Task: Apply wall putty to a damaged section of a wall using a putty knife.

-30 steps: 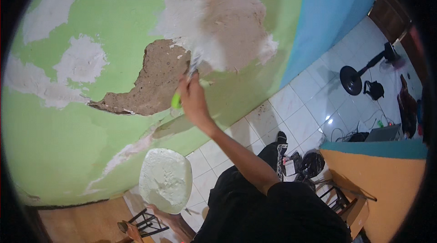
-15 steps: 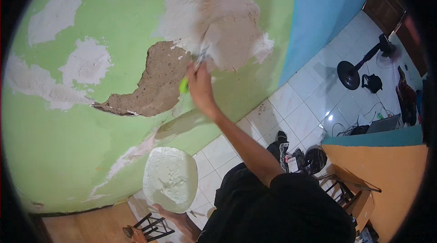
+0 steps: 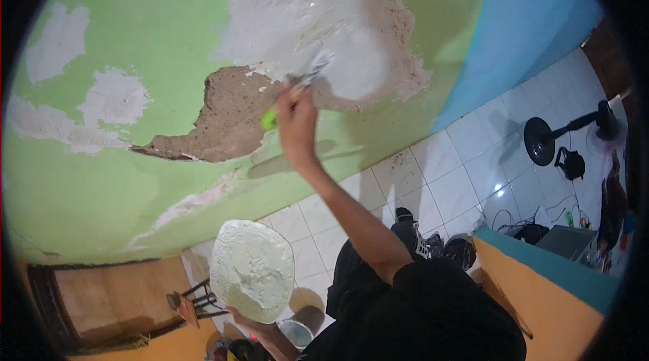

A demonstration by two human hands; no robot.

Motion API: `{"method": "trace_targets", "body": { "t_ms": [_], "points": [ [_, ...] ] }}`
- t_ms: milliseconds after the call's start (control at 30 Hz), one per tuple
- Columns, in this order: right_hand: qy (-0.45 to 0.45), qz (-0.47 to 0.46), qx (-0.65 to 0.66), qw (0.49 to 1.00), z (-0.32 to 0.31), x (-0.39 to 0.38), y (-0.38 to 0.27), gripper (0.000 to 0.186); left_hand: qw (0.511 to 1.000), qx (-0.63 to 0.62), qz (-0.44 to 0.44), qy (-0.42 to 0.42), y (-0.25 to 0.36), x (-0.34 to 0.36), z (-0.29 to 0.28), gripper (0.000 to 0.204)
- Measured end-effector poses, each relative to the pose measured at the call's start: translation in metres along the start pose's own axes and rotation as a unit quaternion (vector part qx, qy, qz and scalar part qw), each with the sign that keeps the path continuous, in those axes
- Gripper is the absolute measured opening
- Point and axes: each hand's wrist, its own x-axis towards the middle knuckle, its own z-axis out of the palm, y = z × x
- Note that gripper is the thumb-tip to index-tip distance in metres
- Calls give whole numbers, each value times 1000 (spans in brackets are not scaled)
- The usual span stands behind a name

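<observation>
My right hand (image 3: 297,117) is closed around a putty knife (image 3: 316,69); its green handle end pokes out to the left of the fist. The blade, smeared white and a little blurred, is at the lower part of a broad white plaster patch (image 3: 270,23) on the green wall (image 3: 169,3). Left of the hand lies a rough brown patch of bare wall (image 3: 226,117). Low on the left, my left hand (image 3: 249,322) grips the near edge of a pale rounded board (image 3: 220,259) spread with white plaster; most of its fingers are hidden beneath.
A small stool (image 3: 189,305) stands beside the board, and a bucket (image 3: 295,334) sits on the tiled floor (image 3: 433,172) near my left forearm. At right are a standing fan (image 3: 539,139) and a low orange wall with a teal top (image 3: 541,259). Smaller white patches (image 3: 115,97) mark the wall's left.
My view has shifted, bringing the bucket and more of the stool into sight. The putty knife blade has moved slightly right and up across the plaster. Both hands keep their holds.
</observation>
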Motion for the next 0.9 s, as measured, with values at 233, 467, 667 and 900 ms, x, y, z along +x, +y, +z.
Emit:
{"method": "trace_targets", "body": {
  "t_ms": [233,467,667,900],
  "points": [
    [-176,90,39,979,-4,-84,1,30,995,9,6,98,-23,-46,12,76],
    [-47,98,73,991,-37,28,-4,23,987,14,-4,161,-31,-65,19,78],
    [-197,87,22,976,-3,-45,4,34,992,2,14,124,-39,-55,11,77],
    [-122,77,86,986,-22,-33,0,26,988,-25,12,154,-38,-51,39,77]
  ]
}}
